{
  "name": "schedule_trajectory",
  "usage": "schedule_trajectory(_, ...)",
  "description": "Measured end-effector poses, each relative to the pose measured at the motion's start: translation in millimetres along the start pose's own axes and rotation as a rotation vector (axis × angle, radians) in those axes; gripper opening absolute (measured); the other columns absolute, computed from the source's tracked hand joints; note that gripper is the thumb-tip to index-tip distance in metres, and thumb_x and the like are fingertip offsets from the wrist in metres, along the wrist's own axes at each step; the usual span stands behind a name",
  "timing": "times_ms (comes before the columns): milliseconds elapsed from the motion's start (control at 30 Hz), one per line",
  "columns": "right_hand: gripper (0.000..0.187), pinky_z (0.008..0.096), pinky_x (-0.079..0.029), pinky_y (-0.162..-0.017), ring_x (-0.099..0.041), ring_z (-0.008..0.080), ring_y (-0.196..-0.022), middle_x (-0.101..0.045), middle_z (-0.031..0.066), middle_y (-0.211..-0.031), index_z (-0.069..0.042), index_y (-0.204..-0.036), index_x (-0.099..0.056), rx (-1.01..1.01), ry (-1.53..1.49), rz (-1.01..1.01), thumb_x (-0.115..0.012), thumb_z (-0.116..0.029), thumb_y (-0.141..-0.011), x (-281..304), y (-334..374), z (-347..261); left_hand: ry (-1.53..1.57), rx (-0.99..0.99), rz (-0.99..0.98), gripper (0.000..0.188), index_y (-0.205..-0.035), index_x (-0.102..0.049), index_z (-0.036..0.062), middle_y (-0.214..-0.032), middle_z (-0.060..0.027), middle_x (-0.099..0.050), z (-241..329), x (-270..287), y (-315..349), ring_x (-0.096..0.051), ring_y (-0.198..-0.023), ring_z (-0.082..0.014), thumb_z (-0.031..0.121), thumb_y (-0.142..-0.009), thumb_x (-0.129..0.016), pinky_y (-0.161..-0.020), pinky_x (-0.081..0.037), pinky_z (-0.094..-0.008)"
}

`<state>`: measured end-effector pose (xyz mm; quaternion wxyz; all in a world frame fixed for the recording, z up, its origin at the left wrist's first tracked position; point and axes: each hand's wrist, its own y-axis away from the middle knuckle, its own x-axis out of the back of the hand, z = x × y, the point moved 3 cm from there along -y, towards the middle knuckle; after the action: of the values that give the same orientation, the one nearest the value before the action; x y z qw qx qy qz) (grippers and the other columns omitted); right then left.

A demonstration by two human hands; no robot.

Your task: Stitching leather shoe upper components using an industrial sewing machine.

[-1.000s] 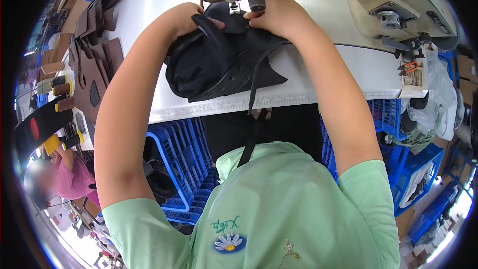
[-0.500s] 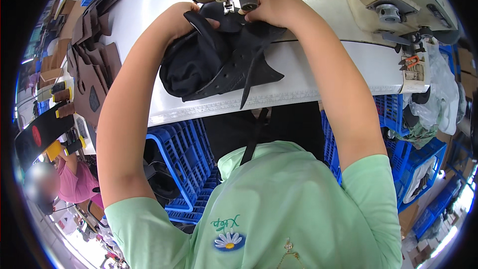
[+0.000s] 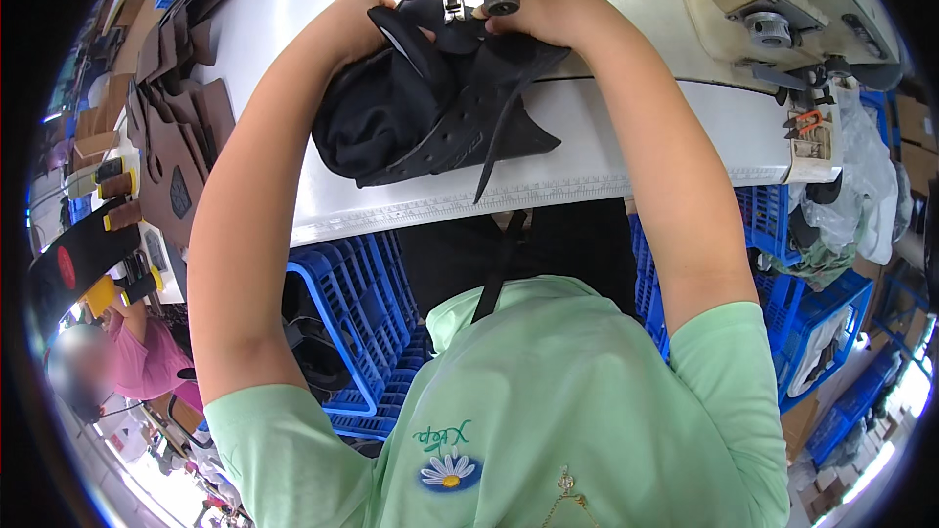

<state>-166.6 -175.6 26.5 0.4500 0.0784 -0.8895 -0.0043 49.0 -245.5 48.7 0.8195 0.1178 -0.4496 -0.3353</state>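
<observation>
Bright, even light whitens the tabletop (image 3: 597, 132) and leaves the black piece (image 3: 377, 122) low in detail, while glare burns out the lower left and right margins — where the fisheye bends straight edges toward a dark rim — and a co-worker's head (image 3: 80, 362) is blurred.

Lettering (image 3: 442, 436) on shirt (image 3: 587, 381), scale (image 3: 567, 188) on table (image 3: 748, 127)

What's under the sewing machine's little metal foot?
Under the metal foot is part of the black piece, held by the left hand and right hand. It covers whatever is underneath, so that can't be seen.
</observation>
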Motion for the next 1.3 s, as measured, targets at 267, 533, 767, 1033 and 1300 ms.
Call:
schedule_trajectory(267, 0.038, 0.0419, -0.051, -0.082, -0.068, 0.0342, -0.092, -0.072, 0.0169, -0.095, -0.014, -0.102, -0.075, -0.04, 0.114, 0.016, -0.079, -0.041, -0.075, -4.3, -9.7, 7.6, -0.236, -0.158, 0.045, 0.047, -0.108, -0.074, 0.0014, -0.097, -0.0117, -0.075, 19.8, 9.8, -0.4, -0.07, -0.082, -0.0214, 0.027, -0.07, -0.086, -0.077, -0.055, -0.0306)
schedule_trajectory(533, 0.033, 0.041, -0.051, -0.081, -0.068, 0.0343, -0.089, -0.072, 0.0171, -0.092, -0.009, -0.096, -0.074, -0.009, 0.033, 0.084, -0.077, -0.035, -0.076, -4.0, -4.6, 3.8, -0.197, -0.172, -0.073, 0.047, -0.109, -0.074, 0.0029, -0.095, -0.0125, -0.075, 28.8, 10.3, 3.4, -0.07, -0.078, -0.0192, 0.038, -0.078, -0.081, -0.073, -0.055, -0.03)
schedule_trajectory(767, 0.027, 0.0417, -0.054, -0.08, -0.069, 0.0347, -0.086, -0.072, 0.0189, -0.091, -0.009, -0.093, -0.075, 0.034, -0.059, 0.043, -0.074, -0.027, -0.073, -9.1, -5.5, 0.7, 0.054, -0.011, -0.146, 0.049, -0.112, -0.072, 0.0008, -0.101, -0.0135, -0.074, 21.9, -1.5, 2.4, -0.07, -0.082, -0.0195, 0.034, -0.078, -0.084, -0.078, -0.054, -0.0299)
schedule_trajectory(1033, 0.033, 0.0385, -0.051, -0.085, -0.069, 0.0291, -0.096, -0.074, 0.0123, -0.101, -0.015, -0.107, -0.074, -0.009, -0.055, -0.134, -0.071, -0.033, -0.08, -4.8, -13.4, 7.8, -0.081, -0.032, -0.074, 0.06, -0.122, -0.067, 0.001, -0.112, -0.0156, -0.071, 29.5, -0.7, 16.6, -0.069, -0.098, -0.0255, 0.031, -0.075, -0.087, -0.091, -0.052, -0.033)
schedule_trajectory(1300, 0.033, 0.0366, -0.051, -0.085, -0.069, 0.0264, -0.095, -0.074, 0.0099, -0.099, -0.016, -0.106, -0.075, -0.086, -0.084, -0.17, -0.07, -0.034, -0.079, 4.2, -10.5, 9.0, -0.07, -0.144, -0.058, 0.058, -0.121, -0.067, 0.0, -0.112, -0.0159, -0.071, 30.2, 0.1, 15.7, -0.069, -0.099, -0.0272, 0.03, -0.075, -0.087, -0.094, -0.051, -0.0331)
